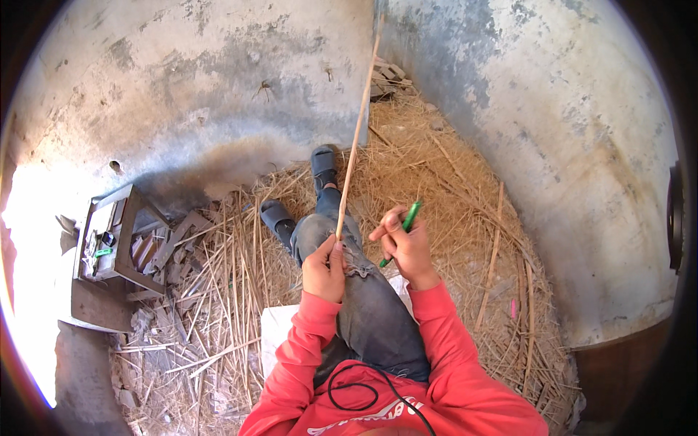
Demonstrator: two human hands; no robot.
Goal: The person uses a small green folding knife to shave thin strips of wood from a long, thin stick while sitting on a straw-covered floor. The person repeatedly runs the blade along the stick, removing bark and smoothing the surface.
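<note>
My left hand (323, 276) is closed around the lower end of a long, thin, pale stick (356, 142), with the thumb along its side. From there the stick rises away from me, past my knees and up in front of the far wall. To the right and apart from it, my right hand (413, 254) grips a slim green pen-shaped tool (411, 216). Its upper end sticks out above the fingers and its lower end shows below them. Whether it is a pen or a small knife, I cannot tell. Both hands are over my lap in dark, torn jeans (378, 320).
A small wooden table (138, 280) at the left holds a green item (103, 253) and other small things. Loose sticks and straw (225, 269) cover the floor around my legs. Curved, stained walls (567, 160) enclose the space. A black cord (396, 392) hangs over my red sweatshirt.
</note>
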